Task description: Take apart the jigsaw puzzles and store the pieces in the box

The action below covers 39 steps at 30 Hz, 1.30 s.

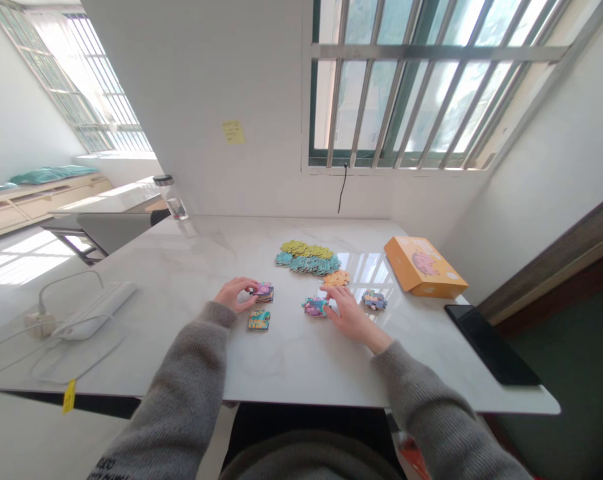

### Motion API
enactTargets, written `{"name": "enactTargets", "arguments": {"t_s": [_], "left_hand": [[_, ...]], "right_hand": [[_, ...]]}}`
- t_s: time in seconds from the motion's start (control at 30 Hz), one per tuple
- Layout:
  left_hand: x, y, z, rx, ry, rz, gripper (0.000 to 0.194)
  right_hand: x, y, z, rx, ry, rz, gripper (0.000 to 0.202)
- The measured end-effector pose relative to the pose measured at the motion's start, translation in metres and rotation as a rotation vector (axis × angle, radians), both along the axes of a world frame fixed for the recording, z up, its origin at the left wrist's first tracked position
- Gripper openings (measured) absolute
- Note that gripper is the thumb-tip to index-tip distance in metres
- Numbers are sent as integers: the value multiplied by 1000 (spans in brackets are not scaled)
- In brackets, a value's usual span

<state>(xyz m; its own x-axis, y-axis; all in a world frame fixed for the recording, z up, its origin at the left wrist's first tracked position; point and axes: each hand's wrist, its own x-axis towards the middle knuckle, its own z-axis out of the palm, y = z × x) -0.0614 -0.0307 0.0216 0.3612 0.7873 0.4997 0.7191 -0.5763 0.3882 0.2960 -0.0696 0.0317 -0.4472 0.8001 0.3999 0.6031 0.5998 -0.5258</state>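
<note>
A: Where are the hands?

B: The left hand (236,294) curls its grip round a pink puzzle piece (264,292) on the tabletop (291,360); a teal piece (259,320) lies just below it.

A: And the right?

B: The right hand (348,313) lies flat, fingers spread, holding nothing (fingertips touching a blue-pink piece (315,307)). An orange piece (336,279) and the sorted pile (308,257) sit beyond; the orange box (424,267) lies right.

White grey-veined marble tabletop (291,360). Pink-purple cardboard jigsaw cluster (264,292) at left hand (236,294) fingertips; teal-orange jigsaw cluster (258,320) just below it. Blue-pink jigsaw cluster (315,307) beside right hand (348,313); orange jigsaw pieces (336,279) just above it. Beyond both hands: yellow-green piece row (307,250), teal piece row (308,264). Right of right hand: orange cardboard box with pink print (424,267). Sleeves grey.
</note>
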Motion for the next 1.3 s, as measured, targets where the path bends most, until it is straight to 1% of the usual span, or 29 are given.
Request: {"name": "enactTargets", "arguments": {"t_s": [0.1,0.23,0.33,0.43,0.5,0.53,0.57,0.63,0.73,0.8,0.87,0.97,1.07,1.13,1.2,1.3], "left_hand": [[-1,3,-7,6,23,-25,17],[-4,5,-12,12,44,-4,17],[-3,5,-11,52,64,24,19],[7,1,-4,148,43,83,22],[22,-4,2,182,17,94,20],[32,-8,5,183,15,80,18],[43,-11,7,170,27,48,17],[67,-16,9,125,88,-62,18],[102,-19,11,74,146,-211,27],[120,-17,10,37,166,-259,35],[131,-14,7,13,171,-284,35],[136,-10,1,7,130,-295,27],[132,-12,-2,26,39,-290,32],[130,-15,-1,45,-16,-317,31],[129,-17,1,62,-74,-349,25],[131,-20,4,83,-172,-342,14]], "right_hand": [[0,-2,0,-15,-85,42,31],[1,-3,0,-12,-150,64,28],[2,-3,-1,-11,-149,64,22],[2,-1,-3,-8,-128,46,24],[2,1,-5,1,-103,34,30],[2,2,-6,9,-90,30,33],[1,3,-7,18,-79,26,36],[1,4,-8,35,-69,23,38],[1,5,-6,50,-76,12,39],[1,4,-4,60,-78,-1,42],[2,4,-1,77,-75,-7,47],[2,2,1,111,-50,14,51],[2,0,4,130,-6,49,54],[1,-2,7,127,26,66,56],[-1,-5,11,114,69,77,56],[-6,-10,14,70,152,94,53]]}}
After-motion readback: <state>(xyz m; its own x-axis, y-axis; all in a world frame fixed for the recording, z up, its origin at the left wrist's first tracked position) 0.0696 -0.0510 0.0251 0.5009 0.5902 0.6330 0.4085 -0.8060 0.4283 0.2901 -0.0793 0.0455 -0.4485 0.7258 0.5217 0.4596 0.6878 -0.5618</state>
